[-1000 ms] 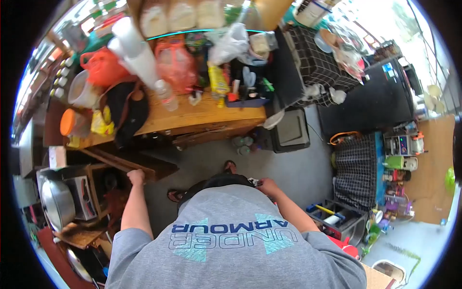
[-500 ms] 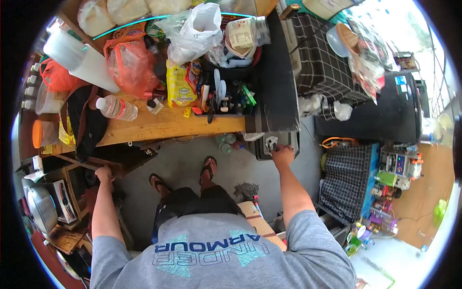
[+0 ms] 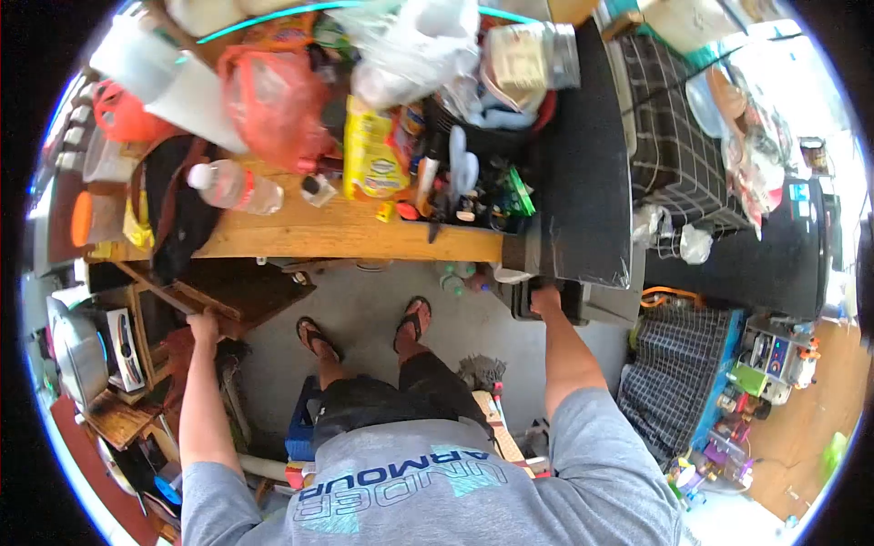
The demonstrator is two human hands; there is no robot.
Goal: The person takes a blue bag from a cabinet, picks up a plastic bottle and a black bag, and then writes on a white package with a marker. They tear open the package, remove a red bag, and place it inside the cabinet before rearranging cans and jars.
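My left hand (image 3: 204, 326) is closed on the lower edge of a brown wooden panel (image 3: 205, 296), part of an open drawer or door under the wooden table (image 3: 364, 239). My right hand (image 3: 546, 298) reaches down into a black bin (image 3: 572, 305) below the table's right end. Its fingers are hidden behind the hand, and I cannot tell what they hold. Just left of the bin, several green plastic bottles (image 3: 452, 280) stand on the floor.
On the table lie a water bottle (image 3: 237, 187), a yellow pouch (image 3: 375, 155), a red plastic bag (image 3: 273, 105) and a black tray of small items (image 3: 496, 214). A grey mop head (image 3: 481, 371) rests on the floor. Shelves with a steel lid (image 3: 77, 350) stand at left.
My right hand has gone from the near edge of the black bin, with a small dark thing at its fingers, down inside it. My left hand has shifted slightly right along the panel. The view has shifted.
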